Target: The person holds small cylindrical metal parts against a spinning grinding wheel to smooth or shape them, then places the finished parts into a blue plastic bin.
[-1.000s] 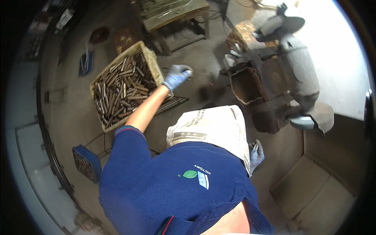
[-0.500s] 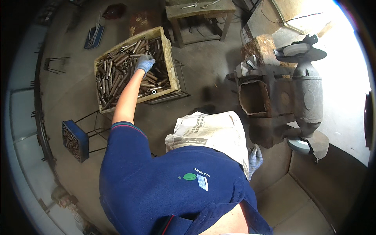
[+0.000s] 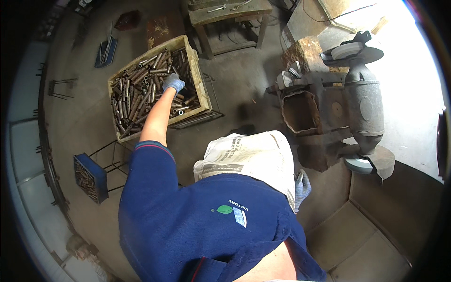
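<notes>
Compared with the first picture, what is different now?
The left hand moved leftward, from beyond the right rim of the crate to the metal tubes inside; whether it grips one is unclear. The right hand stayed beside the white apron.

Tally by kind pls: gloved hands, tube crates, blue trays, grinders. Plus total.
Hands: 2 (left hand, right hand)
Tube crate: 1
Blue trays: 2 (tray of small pieces, tray with thin rods)
Grinder: 1
Total: 6

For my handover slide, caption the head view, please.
Gloved left hand at metal tubes in a yellowish crate; gloved right hand beside the white apron.
</notes>
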{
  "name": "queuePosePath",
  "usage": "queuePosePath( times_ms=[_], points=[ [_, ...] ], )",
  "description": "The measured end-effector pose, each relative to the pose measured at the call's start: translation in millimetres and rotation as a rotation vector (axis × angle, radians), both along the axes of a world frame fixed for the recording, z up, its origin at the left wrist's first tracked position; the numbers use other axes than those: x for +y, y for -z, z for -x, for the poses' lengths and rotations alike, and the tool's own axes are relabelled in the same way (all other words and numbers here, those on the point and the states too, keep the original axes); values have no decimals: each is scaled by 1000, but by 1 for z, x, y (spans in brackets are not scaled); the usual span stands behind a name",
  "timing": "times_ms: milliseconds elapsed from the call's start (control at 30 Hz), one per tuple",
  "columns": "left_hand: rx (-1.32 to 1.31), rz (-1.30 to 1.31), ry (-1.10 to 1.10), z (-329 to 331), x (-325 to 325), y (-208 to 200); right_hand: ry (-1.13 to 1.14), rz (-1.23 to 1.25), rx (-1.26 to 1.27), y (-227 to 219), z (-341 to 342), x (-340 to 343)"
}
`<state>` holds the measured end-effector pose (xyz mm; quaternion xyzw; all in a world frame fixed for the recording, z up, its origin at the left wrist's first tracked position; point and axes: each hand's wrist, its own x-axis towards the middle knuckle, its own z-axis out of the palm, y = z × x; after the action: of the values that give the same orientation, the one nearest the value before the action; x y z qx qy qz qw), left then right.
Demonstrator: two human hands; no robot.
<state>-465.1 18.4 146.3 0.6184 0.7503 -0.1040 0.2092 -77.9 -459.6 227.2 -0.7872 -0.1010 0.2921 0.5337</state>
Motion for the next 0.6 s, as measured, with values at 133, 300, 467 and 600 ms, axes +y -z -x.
queuePosePath(
  times_ms=[133, 300, 467, 600],
  points=[
    [-169, -65, -50, 18, -4, 3, -1, -74, 29, 1, 1, 4],
    [-847, -368, -218, 43, -6, -22, -15, -137, -30, -5, -2, -1],
    [-1520, -116, -283, -49, -30, -118, -113, -251, -173, -44, 3, 32],
    [-1529, 341, -3, -167, -73, -155, -477, -299, -475, -103, -5, 83]
  ],
)
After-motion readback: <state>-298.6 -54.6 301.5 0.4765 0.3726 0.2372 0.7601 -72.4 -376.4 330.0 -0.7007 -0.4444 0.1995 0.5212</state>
